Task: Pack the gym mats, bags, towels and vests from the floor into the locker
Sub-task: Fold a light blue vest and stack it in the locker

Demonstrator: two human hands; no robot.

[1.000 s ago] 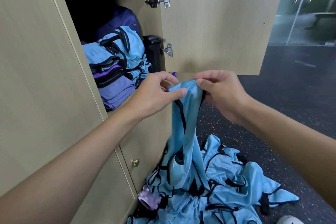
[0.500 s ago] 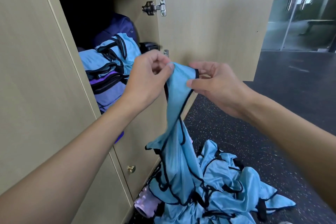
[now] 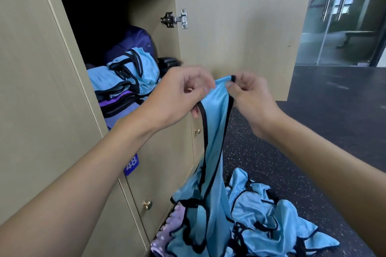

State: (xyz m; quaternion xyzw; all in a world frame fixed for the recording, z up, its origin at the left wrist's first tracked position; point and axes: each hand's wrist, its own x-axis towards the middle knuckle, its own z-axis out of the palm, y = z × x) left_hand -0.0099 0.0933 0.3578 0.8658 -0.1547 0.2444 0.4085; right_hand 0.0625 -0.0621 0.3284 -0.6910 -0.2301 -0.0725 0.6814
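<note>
A light blue vest with black trim hangs in front of the open locker. My left hand pinches the left side of its top edge and my right hand pinches the right side. Its lower part trails down to a heap of blue vests on the floor. Inside the locker lies a stack of folded blue and purple vests with a dark purple bag behind it.
The locker door stands open to the right, just behind my hands. A lilac item lies by the locker's base under the heap. Closed lower doors with brass knobs sit below. The black speckled floor stretches to glass doors.
Both hands have raised the vest higher and drawn closer together at its top edge. More of the vest now hangs off the floor heap. The view has tilted up.
</note>
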